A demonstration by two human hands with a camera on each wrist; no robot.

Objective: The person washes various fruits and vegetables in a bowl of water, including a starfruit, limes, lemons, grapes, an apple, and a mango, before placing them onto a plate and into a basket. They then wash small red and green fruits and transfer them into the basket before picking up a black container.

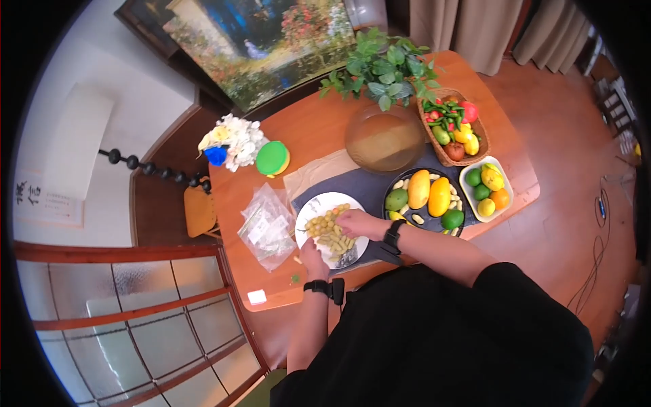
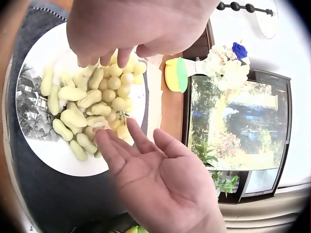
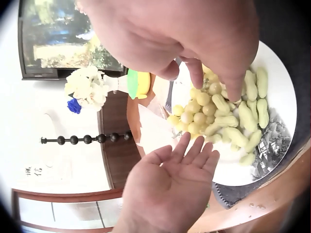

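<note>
A white plate with a grey printed picture holds a cluster of pale yellow-green grapes beside a heap of unshelled peanuts. My left hand is at the plate's near-left edge; the right wrist view shows its palm turned up and fingers straight, tips by the grapes and peanuts. From the other side my right hand reaches over the plate, its loosely extended fingertips at the pile where grapes and peanuts meet. Nothing shows gripped in either hand. Part of the pile is hidden beneath the right hand.
A clear plastic bag lies left of the plate. To the right are a dark plate with mangoes and peanuts, a white tray of citrus and a wicker basket. Behind stand a glass bowl and a green-lidded container.
</note>
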